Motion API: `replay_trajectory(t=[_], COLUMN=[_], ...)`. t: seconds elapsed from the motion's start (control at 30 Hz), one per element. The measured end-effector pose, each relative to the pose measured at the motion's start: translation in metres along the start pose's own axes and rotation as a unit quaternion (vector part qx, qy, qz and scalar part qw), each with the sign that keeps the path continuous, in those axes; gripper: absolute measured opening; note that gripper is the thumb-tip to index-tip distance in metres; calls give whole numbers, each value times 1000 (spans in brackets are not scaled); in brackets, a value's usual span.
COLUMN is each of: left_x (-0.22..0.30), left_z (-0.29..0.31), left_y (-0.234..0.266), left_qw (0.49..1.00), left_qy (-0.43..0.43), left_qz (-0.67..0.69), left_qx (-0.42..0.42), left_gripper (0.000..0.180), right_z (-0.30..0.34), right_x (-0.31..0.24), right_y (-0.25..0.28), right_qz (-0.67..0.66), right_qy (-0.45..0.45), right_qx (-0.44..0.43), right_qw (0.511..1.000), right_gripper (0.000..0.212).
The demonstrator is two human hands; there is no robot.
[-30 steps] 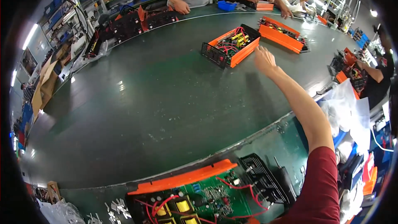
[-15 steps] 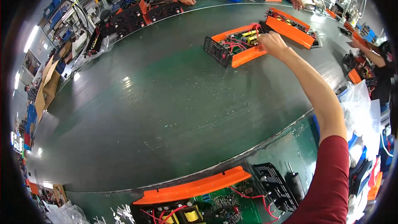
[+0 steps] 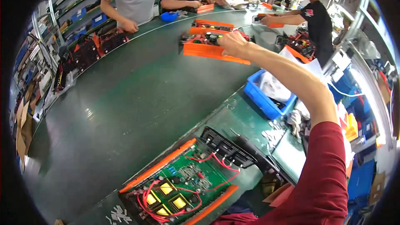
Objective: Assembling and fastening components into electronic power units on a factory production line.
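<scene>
My right hand (image 3: 234, 43) reaches far across the green table, fingers curled on an open electronics unit (image 3: 216, 53) with orange side panels and parts inside. Just behind it, close alongside, sits another orange-sided unit (image 3: 212, 24). My left hand is out of view. Close to me lies an open unit with a green circuit board (image 3: 212, 168), yellow-topped transformers (image 3: 166, 188) and looping red wires. A black slotted end panel (image 3: 227, 148) stands at its far right end, beside a black tool with a thin metal tip (image 3: 252, 146).
A blue bin (image 3: 266, 105) holding white plastic stands right of the table edge, near small loose pieces (image 3: 273, 135). More units (image 3: 89, 52) line the far left edge. Across the table stands a person in grey (image 3: 131, 0); another in black (image 3: 316, 25) handles an orange unit.
The view has swung to the right. My right hand has shifted the orange-sided unit away, turning it so that it lies alongside the other one. More of the near unit shows.
</scene>
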State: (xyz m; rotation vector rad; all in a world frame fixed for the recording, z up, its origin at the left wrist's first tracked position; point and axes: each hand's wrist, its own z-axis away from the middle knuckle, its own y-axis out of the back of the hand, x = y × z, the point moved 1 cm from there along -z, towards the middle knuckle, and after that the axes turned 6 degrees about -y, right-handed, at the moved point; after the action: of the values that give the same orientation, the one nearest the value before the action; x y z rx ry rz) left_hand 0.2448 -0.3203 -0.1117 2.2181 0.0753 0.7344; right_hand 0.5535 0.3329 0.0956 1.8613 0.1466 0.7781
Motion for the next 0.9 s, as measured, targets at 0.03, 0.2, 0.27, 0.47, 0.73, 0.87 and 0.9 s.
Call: replay_trajectory(t=[0.03,0.2,0.27,0.47,0.73,0.87,0.9], left_x=[-2,-39,-33,-5,15,-16,-12], left_z=[3,18,11,-11,-28,-29,-38], left_y=[2,-12,-13,-6,23,60,71], left_qw=[1000,999,997,993,995,993,996], left_qy=[-1,-23,-45,-95,-4,94,88], left_qz=[6,45,52,51,91,49,7], left_qx=[1,15,29,44,-30,-47,-23], left_gripper=[36,41,41,37,25,19,25], right_z=[14,97,139,234,252,227,214], right_x=[13,74,101,143,146,110,57], right_y=[12,29,20,-21,-69,-53,-29], right_qz=[21,87,89,80,-1,-222,-129], right_qy=[-18,-96,-134,-224,-250,-42,-65], right_qx=[-17,-35,-41,-107,-90,78,37], right_qw=[999,991,986,966,964,971,989], right_gripper=[40,31,27,26,39,48,48])
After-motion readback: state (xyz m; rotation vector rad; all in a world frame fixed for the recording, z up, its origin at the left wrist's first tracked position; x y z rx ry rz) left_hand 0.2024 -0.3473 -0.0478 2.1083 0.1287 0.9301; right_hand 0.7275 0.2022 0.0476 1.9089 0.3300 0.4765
